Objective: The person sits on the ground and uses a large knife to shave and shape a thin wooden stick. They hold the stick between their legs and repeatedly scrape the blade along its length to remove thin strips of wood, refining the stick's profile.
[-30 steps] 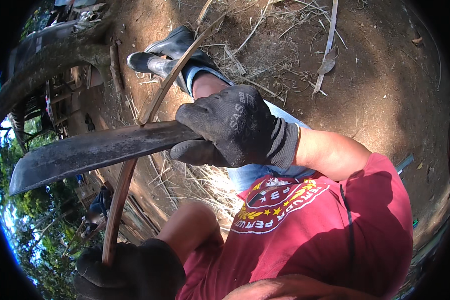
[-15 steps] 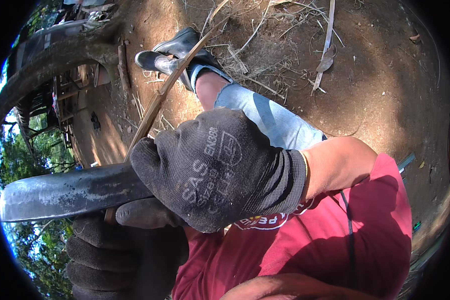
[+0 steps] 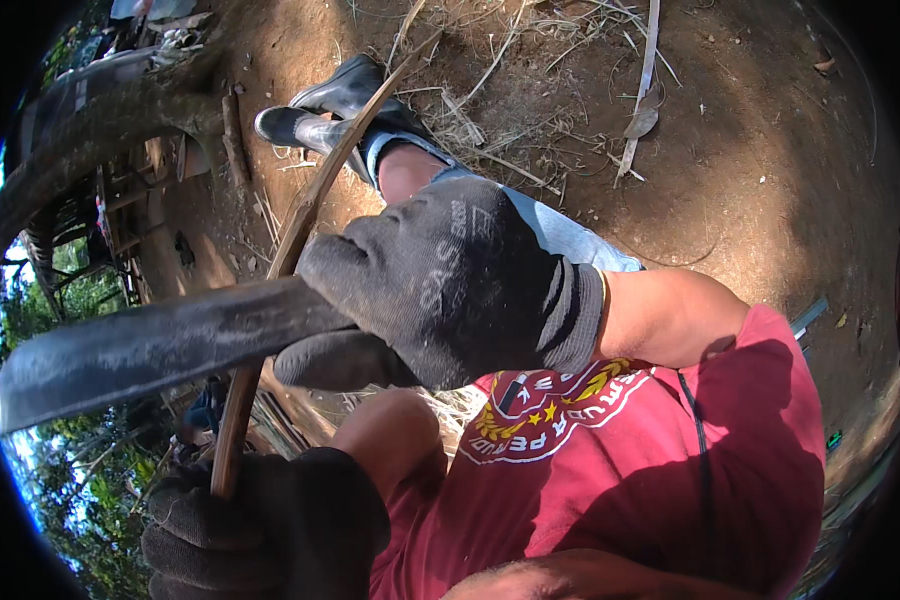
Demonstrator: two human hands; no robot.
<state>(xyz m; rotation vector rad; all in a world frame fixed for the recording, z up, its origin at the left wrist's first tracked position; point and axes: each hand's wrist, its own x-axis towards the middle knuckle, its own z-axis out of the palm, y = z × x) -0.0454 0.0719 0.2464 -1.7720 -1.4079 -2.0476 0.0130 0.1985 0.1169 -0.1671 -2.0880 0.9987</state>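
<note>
My right hand (image 3: 440,285), in a black knit glove, is closed round the grip of a broad dark-bladed machete (image 3: 160,345). The grip itself is hidden in the fist, and the blade points left. The blade passes across a long, narrow brown strip of wood (image 3: 308,205) and covers part of it. Below the blade, my left hand (image 3: 260,530), also gloved in black, is closed round the strip near its lower end. From there the strip slants up and away past my boots.
My legs in light jeans (image 3: 560,235) and black boots (image 3: 335,95) stretch out over brown soil. Dry shavings (image 3: 530,140) and a pale flat strip (image 3: 645,85) lie there. A thick curved trunk (image 3: 90,160) and a short log (image 3: 234,135) are at the left.
My hands have moved apart. The left hand has dropped lower, so more of the strip shows below the blade. The machete has tilted, its tip end now lower than the grip end.
</note>
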